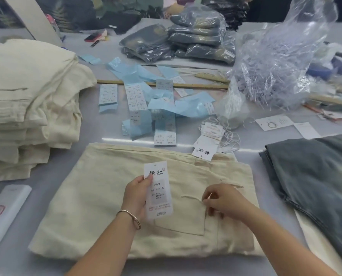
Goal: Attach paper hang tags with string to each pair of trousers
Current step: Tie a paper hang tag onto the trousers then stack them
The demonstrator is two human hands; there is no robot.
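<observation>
Nearest you, your left hand (137,196) pinches a paper hang tag (158,189) by its left edge, thumb on the face, holding it upright over the folded cream trousers (98,208) on the table (251,136). Your right hand (223,202) has its fingers curled, pinching the end of a thin string (191,197) that lies across the cloth near the back pocket. I judge this pair to be mid-step: the tag and string are in hand but not visibly joined, and the tag is not yet fixed to the garment. The cream stack (28,108) on your left and the grey trousers (315,176) on your right show no tags from here, so I cannot tell which are finished. More strung tags (210,136) wait just beyond the waistband. The tag's hole is too small to make out, and your right fingertips hide whatever they are working.
</observation>
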